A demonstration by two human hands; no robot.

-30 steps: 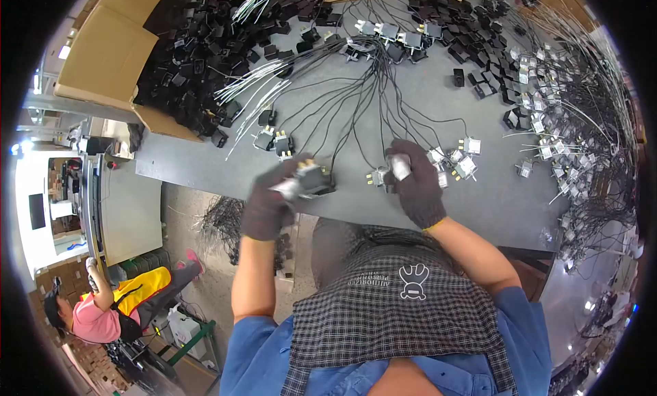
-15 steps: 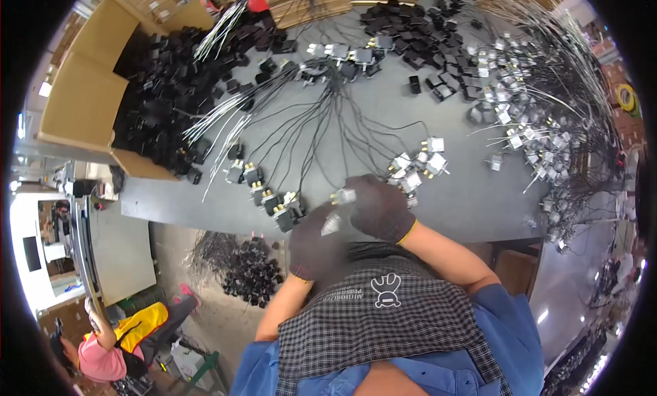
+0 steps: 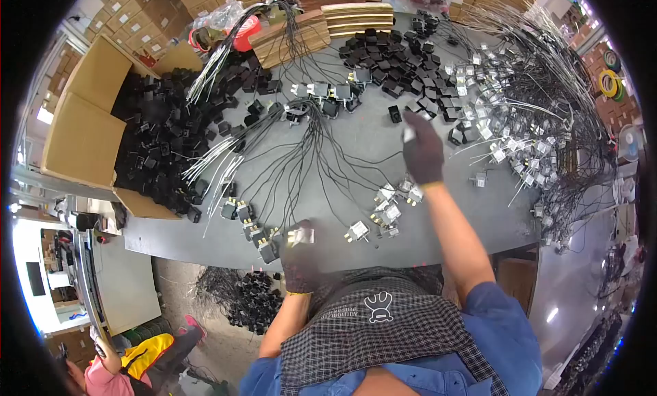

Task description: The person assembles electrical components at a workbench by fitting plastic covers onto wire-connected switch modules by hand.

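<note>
My left hand [image 3: 300, 260], in a dark glove, is closed round a white plug insert [image 3: 301, 237] near the table's front edge. Just left of it lies a row of black-cased plugs [image 3: 254, 233] with brass pins. My right hand [image 3: 423, 150], gloved too, reaches out over the table beside a single black housing [image 3: 395, 113]; its fingers are bunched and what they hold, if anything, is hidden. Between the hands lie a white plug insert [image 3: 357, 231] and a cluster of white inserts [image 3: 387, 213] on black cables [image 3: 308, 150].
Black housings [image 3: 164, 133] are heaped by a cardboard box [image 3: 82, 136] on the left, with another heap [image 3: 410, 68] at the back. White inserts with wires [image 3: 534, 150] cover the right side. A co-worker [image 3: 109, 375] is at lower left.
My right hand has moved from beside my left hand out toward the back housings. My left hand holds a white insert near the front edge. The view has shifted, showing more of the back.
</note>
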